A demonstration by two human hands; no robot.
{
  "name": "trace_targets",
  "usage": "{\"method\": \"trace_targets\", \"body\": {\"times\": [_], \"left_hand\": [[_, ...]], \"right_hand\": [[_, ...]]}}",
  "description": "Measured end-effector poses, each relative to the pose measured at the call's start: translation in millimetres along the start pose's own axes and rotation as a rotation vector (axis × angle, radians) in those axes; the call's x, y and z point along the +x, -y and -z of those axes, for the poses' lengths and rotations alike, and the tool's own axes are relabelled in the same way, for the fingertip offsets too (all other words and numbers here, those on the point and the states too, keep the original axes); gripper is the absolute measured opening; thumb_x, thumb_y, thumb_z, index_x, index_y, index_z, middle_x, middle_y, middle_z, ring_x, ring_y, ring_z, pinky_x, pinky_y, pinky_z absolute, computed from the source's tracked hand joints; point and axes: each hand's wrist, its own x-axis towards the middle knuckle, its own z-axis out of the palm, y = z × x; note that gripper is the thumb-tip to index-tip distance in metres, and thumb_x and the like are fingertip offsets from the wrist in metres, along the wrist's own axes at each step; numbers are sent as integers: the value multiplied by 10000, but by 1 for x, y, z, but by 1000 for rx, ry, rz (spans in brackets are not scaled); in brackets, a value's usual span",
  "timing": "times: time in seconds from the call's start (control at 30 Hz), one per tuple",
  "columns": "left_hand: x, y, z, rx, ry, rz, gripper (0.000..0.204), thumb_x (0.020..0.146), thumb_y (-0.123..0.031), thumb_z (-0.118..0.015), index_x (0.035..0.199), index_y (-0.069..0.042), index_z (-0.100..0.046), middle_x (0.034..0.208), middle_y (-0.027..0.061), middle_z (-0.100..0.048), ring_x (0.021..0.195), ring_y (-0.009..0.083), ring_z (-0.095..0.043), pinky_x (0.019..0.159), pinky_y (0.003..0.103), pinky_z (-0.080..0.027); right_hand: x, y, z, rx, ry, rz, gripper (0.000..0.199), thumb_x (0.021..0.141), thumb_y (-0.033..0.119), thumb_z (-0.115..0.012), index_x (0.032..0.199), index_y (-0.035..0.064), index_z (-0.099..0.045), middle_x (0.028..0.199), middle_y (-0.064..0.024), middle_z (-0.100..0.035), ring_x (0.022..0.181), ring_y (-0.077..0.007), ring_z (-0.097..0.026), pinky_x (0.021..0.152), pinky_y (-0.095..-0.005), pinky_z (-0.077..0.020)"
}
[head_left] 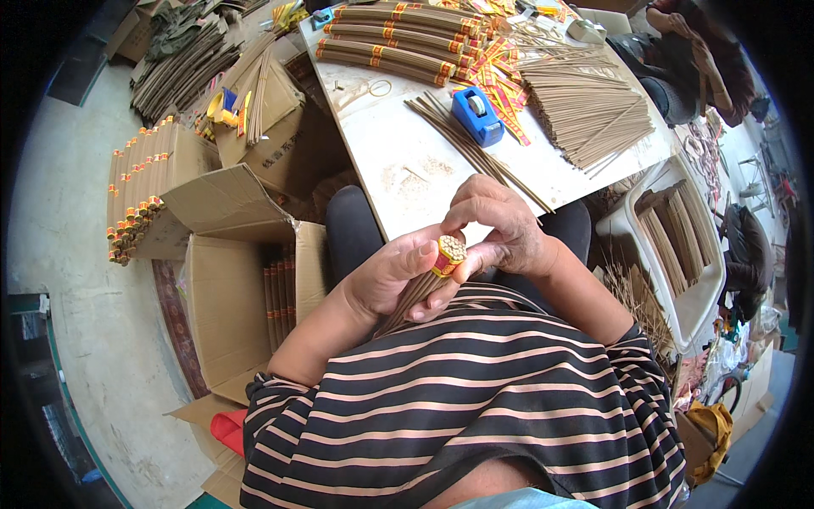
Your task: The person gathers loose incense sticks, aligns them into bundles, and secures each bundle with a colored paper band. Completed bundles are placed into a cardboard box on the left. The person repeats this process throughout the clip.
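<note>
Short-sleeved black top with thin pink stripes, bare forearms

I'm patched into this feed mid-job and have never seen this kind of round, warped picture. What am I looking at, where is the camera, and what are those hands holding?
There is no machine here: a person works with two bare hands. The single picture comes from a wide fisheye camera worn on the person's head, looking down, so straight edges bend near the rim and the striped shirt fills the bottom.

The left hand grips a round bundle of thin brown sticks with a red and yellow band near its end; the right hand touches that end.

On the pale table lie a blue tape dispenser, loose sticks and finished banded bundles. To the person's left stands an open cardboard box with more bundles inside.
</note>
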Motion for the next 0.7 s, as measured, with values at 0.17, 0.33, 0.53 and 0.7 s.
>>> {"method": "trace_targets", "body": {"times": [0.17, 0.33, 0.53, 0.7], "left_hand": [[1, 3, 3, -116, 123, 55, 481, 864, -419, -558, 1048, 14, -457, 619, 99, -529, 402, 113, -485, 360, 174, -401], [0, 5, 2, -121, 212, 72, 500, 879, -409, -539, 1108, 10, -392, 620, 105, -533, 407, 115, -490, 357, 175, -396], [0, 7, 2, -127, 207, 94, 540, 860, -388, -577, 1130, 33, -371, 606, 119, -523, 400, 126, -478, 351, 200, -381], [-6, -1, -13, 27, -47, -20, 637, 861, -395, -571, 1251, 44, -326, 632, 104, -507, 415, 113, -448, 375, 207, -364]], "right_hand": [[2, 5, 2, 96, 68, 100, 378, 657, 282, -730, 904, 19, -619, 788, -86, -557, 747, -241, -558, 657, -329, -455], [11, 17, 13, 52, 197, 190, 343, 693, 220, -708, 924, -12, -608, 837, -111, -577, 778, -272, -561, 690, -353, -460], [13, 26, 23, 9, 281, 188, 303, 733, 162, -680, 964, -17, -603, 864, -128, -587, 839, -295, -569, 742, -366, -473], [18, 22, 29, -144, 264, 138, 234, 773, 90, -652, 986, 7, -598, 910, -141, -594, 870, -292, -572, 761, -367, -473]]}}
